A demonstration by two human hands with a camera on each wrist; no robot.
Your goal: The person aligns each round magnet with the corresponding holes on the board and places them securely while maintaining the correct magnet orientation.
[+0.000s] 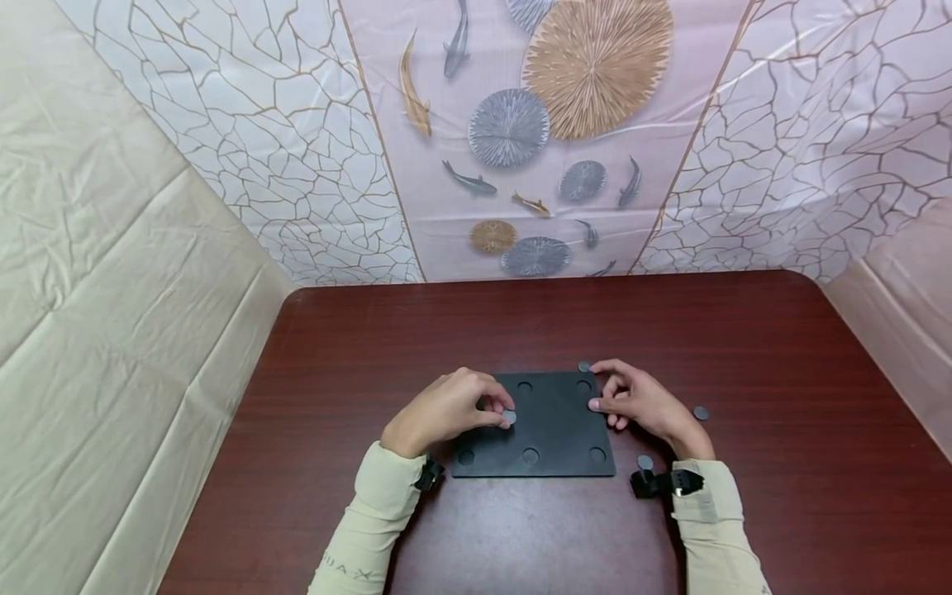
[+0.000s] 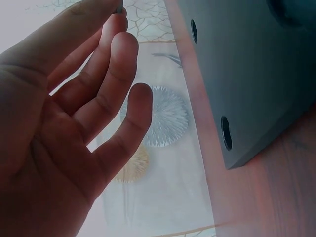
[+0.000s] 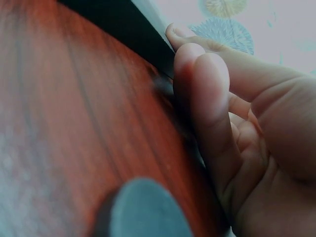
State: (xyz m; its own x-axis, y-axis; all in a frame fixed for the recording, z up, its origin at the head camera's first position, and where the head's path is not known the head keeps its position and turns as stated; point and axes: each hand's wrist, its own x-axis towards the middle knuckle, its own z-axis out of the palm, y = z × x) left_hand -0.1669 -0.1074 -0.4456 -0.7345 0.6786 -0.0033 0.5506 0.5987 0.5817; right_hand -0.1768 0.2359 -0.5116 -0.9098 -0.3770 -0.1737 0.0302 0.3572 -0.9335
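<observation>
In the head view my left hand (image 1: 451, 409) pinches a small grey disc (image 1: 509, 416) between thumb and fingertips, over the left part of a black board (image 1: 561, 421). Only a sliver of the disc shows at the top of the left wrist view. Several shallow round recesses mark the board; the left hand covers its upper left area. At the board's right edge is my right hand (image 1: 640, 405), its thumb (image 3: 180, 34) touching the edge. The index fingertip lies right at another grey disc (image 1: 583, 366) by the upper right corner. The right hand's other fingers bend beside the board.
Two more grey discs lie to the right on the dark red-brown table (image 1: 357, 355), one disc (image 1: 702, 412) beyond the right wrist and one disc (image 1: 644, 463) by the wrist strap. A patterned cloth (image 1: 297, 165) hangs behind the table.
</observation>
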